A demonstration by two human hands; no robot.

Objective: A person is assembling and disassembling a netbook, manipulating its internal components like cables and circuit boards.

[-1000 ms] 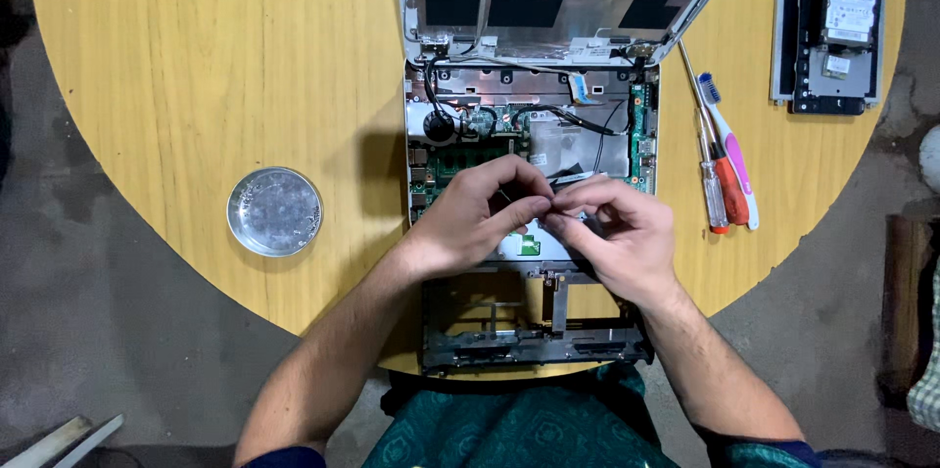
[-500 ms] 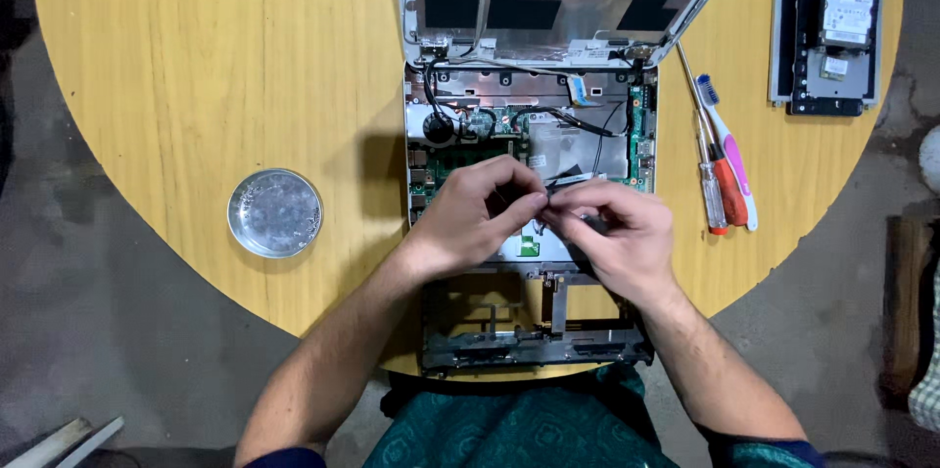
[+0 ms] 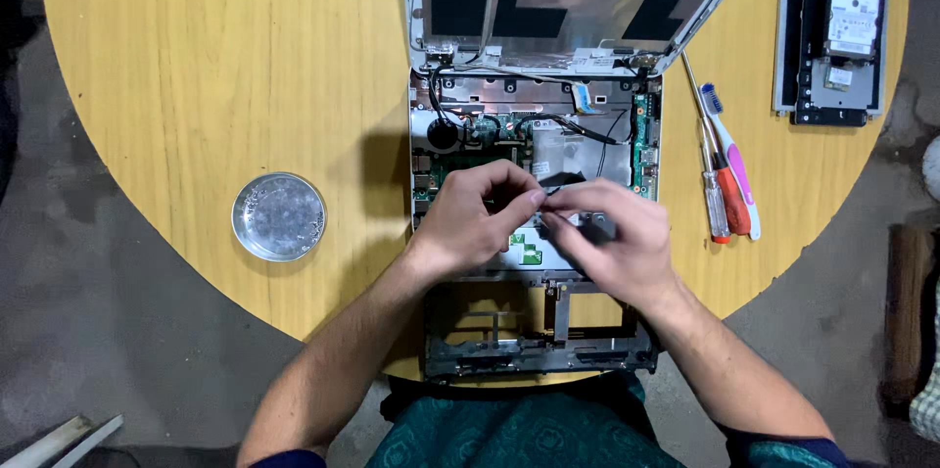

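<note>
On the round wooden desk (image 3: 196, 86): the opened laptop (image 3: 534, 135) lies right in front of me, lid tilted back, base stripped down to its metal frame.
Work done: the keyboard and top cover are already off, so the green board (image 3: 460, 166), black cables and silver shielding lie bare; the front part of the chassis (image 3: 539, 351) near my lap is an empty frame.
Work left: as I judge it, the board, the cables and the side strip still sit in the base, so much remains to come out.
Left hand (image 3: 470, 223): curled over the middle of the base, fingertips pressed together, pinching something small and dark; I cannot tell what it is.
Right hand (image 3: 617, 248): just beside it, fingers closed and meeting the left fingertips over the same spot.
Dish (image 3: 279, 216): round, clear, well to my left on the desk.
Tools (image 3: 725, 174): screwdrivers with red handles and a pink-and-white brush lying just right of the laptop.
Labels: a white rectangular sticker on the silver drive (image 3: 850, 23) in the grey tray at far right; small green patches below my hands.
</note>
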